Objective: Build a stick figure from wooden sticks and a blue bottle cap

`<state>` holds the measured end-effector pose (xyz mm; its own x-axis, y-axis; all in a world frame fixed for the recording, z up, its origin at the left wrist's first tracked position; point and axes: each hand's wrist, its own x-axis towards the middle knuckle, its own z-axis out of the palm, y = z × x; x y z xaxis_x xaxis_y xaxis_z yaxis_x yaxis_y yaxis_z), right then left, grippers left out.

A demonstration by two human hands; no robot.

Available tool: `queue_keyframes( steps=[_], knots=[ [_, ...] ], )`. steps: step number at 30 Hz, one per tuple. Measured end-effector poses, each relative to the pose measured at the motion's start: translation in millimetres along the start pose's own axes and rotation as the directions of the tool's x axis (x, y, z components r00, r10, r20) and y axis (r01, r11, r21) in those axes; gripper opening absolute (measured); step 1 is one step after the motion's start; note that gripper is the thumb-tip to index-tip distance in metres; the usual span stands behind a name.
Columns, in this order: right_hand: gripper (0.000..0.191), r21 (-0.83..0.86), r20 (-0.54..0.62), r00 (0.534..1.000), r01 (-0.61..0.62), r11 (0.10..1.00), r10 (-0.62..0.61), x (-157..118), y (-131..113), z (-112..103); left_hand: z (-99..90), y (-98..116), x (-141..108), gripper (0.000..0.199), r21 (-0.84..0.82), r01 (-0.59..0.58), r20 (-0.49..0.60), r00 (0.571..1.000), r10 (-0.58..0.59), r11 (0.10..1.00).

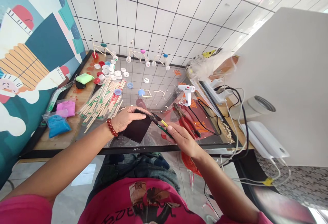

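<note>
My left hand (128, 118), with a beaded bracelet at the wrist, pinches a thin black sheet (142, 112) by its edge, thumb on top. Closed in my right hand (180, 136) is a slim dark tool with yellow and green on its handles, which looks like scissors (164, 125). Its dark front end meets the right end of the sheet, and my fingers hide part of the handles. Below my left hand shows a dark square (138, 128); whether it is part of the sheet or a reflection, I cannot tell.
Wooden sticks (104, 101) and bottle caps (118, 74) lie at the left, near bagged blue clay (57, 125). Small stick-and-cap models (138, 56) stand along the back. At right are a white glue gun (188, 92), red-handled pliers (188, 121) and loose cables (207, 111).
</note>
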<state>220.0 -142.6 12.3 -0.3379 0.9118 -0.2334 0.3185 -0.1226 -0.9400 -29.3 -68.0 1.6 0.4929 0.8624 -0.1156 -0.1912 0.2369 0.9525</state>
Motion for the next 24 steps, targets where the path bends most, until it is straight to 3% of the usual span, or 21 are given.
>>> queue_keyframes(
  steps=[3, 6, 9, 13, 20, 24],
  knots=[
    [0.053, -0.026, -0.006, 1.000, 0.004, 1.000, -0.004, 0, -1, 1, 0.2, -1, -1, 0.034, -0.026, 0.007, 0.031, 1.000, -0.006, 1.000],
    [0.051, -0.070, 0.005, 1.000, 0.020, 0.997, -0.019, 0, -2, 2, 1.5, -3, -1, 0.039, -0.002, -0.005, -0.026, 1.000, 0.005, 1.000],
    [0.049, -0.115, 0.014, 0.999, 0.051, 0.992, -0.050, 0, -1, 2, 2.2, -3, 0, 0.033, 0.016, 0.027, -0.100, 0.995, -0.026, 1.000],
    [0.046, -0.135, 0.044, 0.997, 0.062, 0.989, -0.056, 0, -3, -1, 1.0, -4, 1, 0.028, 0.021, 0.069, -0.067, 0.995, -0.068, 0.997],
    [0.045, -0.089, 0.041, 0.997, 0.065, 0.994, -0.062, 0, -8, -7, -0.7, -6, 2, 0.024, 0.174, 0.014, -0.012, 1.000, -0.012, 0.985],
    [0.053, -0.039, 0.062, 0.998, 0.004, 0.999, -0.001, 2, -5, -9, -0.4, -4, 0, 0.021, 0.309, -0.014, -0.028, 0.999, 0.024, 0.951]
  ],
)
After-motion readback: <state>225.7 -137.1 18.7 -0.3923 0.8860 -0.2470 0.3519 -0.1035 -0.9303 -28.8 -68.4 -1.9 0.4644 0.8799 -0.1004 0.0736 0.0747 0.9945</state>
